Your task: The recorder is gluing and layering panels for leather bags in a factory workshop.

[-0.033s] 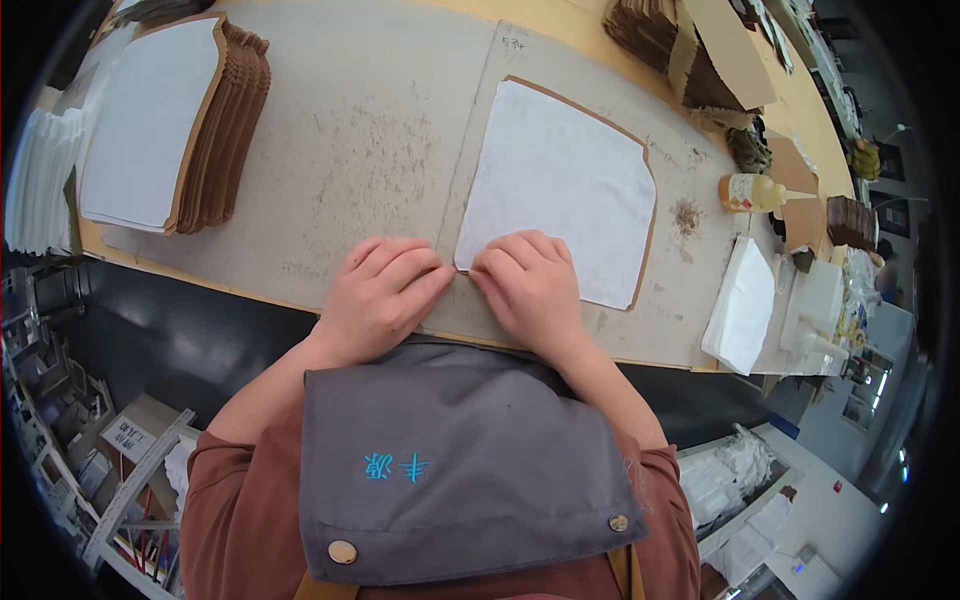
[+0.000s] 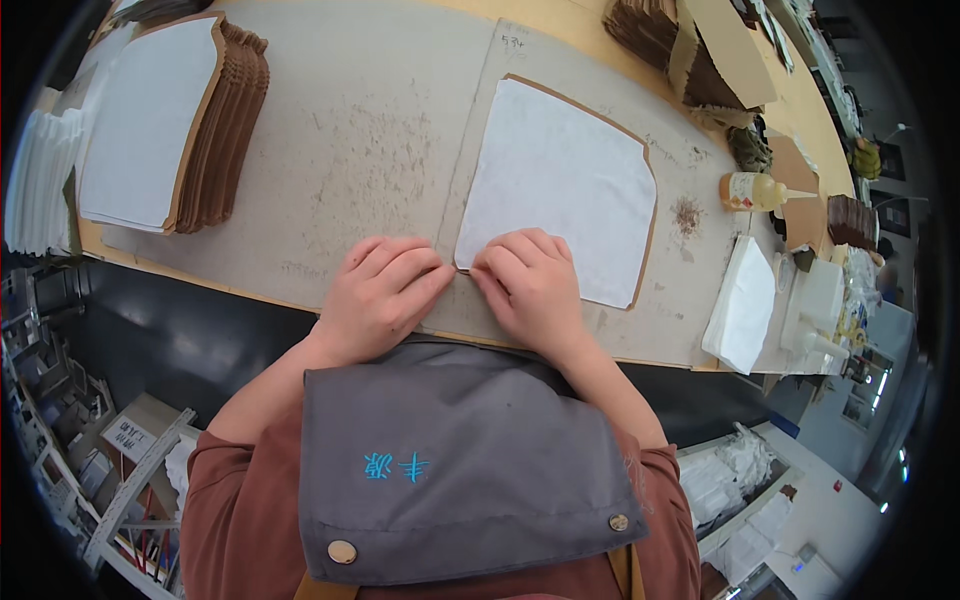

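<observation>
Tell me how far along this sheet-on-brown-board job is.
Done, by the look of it: a stack of brown boards faced with white sits at far left. In hand: both hands, left and right, press the near corner of a white sheet lying on one brown board. Left: loose white sheets at right and more brown pieces.

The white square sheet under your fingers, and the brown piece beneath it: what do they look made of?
White square sheet: probably soft fabric or non-woven fibre, matte, with a faintly mottled, fuzzy surface. Brown piece beneath it: seemingly thin cardboard or leatherboard; only its matte border shows. Left hand and right hand pinch the sheet's near corner.
</observation>
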A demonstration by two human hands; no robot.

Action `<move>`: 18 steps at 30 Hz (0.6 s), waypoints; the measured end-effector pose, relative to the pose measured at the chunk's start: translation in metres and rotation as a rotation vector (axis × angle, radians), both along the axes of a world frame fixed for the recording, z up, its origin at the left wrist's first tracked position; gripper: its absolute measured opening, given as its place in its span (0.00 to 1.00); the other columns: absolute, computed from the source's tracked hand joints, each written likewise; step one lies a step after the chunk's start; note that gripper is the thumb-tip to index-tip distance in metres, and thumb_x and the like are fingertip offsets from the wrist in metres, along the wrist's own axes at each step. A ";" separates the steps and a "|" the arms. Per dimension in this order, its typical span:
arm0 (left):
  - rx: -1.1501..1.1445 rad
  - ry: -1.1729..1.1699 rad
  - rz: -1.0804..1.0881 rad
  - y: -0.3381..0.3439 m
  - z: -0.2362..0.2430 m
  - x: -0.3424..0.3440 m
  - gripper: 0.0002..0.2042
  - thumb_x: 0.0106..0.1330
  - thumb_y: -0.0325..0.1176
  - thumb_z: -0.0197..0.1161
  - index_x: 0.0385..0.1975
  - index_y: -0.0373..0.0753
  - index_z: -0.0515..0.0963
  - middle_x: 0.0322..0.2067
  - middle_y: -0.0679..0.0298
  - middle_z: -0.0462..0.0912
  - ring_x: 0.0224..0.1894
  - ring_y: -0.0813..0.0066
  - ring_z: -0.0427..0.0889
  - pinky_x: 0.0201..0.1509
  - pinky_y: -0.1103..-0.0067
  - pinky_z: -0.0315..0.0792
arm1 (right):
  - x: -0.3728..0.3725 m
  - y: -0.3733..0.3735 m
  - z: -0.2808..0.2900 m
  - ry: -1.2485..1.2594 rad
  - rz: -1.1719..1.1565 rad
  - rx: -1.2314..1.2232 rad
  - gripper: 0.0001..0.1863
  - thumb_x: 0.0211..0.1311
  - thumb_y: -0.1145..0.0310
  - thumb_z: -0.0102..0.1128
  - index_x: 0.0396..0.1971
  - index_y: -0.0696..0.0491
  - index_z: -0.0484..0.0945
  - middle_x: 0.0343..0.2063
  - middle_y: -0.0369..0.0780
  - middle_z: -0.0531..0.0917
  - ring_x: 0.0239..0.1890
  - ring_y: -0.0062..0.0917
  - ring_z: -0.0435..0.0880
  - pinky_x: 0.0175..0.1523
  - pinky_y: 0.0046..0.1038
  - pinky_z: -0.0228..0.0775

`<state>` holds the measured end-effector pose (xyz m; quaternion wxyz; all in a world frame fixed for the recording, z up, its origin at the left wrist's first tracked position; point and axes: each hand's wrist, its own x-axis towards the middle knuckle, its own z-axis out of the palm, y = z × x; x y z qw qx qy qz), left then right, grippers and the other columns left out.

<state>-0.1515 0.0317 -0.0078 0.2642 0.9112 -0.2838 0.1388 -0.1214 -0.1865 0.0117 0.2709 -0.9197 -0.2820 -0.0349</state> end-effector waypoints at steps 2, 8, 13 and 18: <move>0.030 -0.003 -0.003 0.001 -0.001 0.001 0.10 0.61 0.31 0.67 0.42 0.46 0.83 0.42 0.72 0.81 0.53 0.75 0.78 0.59 0.74 0.68 | 0.001 0.000 0.000 0.047 -0.016 0.046 0.06 0.52 0.72 0.70 0.28 0.49 0.80 0.32 0.31 0.82 0.39 0.27 0.80 0.45 0.30 0.65; 0.003 -0.002 -0.006 -0.001 0.001 0.003 0.14 0.54 0.28 0.70 0.41 0.45 0.84 0.42 0.71 0.81 0.52 0.71 0.80 0.54 0.71 0.70 | 0.005 -0.005 -0.006 0.166 -0.080 0.240 0.04 0.52 0.73 0.68 0.26 0.49 0.80 0.29 0.31 0.82 0.37 0.28 0.79 0.46 0.31 0.65; 0.032 -0.028 0.004 -0.002 0.002 0.000 0.12 0.60 0.32 0.68 0.44 0.49 0.83 0.43 0.73 0.79 0.52 0.75 0.78 0.56 0.74 0.69 | 0.006 -0.007 -0.009 0.200 -0.094 0.271 0.04 0.53 0.71 0.68 0.26 0.48 0.80 0.28 0.30 0.80 0.36 0.26 0.77 0.46 0.31 0.64; 0.051 0.024 0.028 -0.006 0.004 0.001 0.15 0.58 0.34 0.70 0.46 0.50 0.83 0.46 0.72 0.78 0.54 0.74 0.77 0.58 0.73 0.67 | 0.005 -0.008 -0.010 0.210 -0.093 0.272 0.05 0.53 0.72 0.68 0.27 0.49 0.80 0.28 0.32 0.80 0.36 0.28 0.78 0.45 0.31 0.65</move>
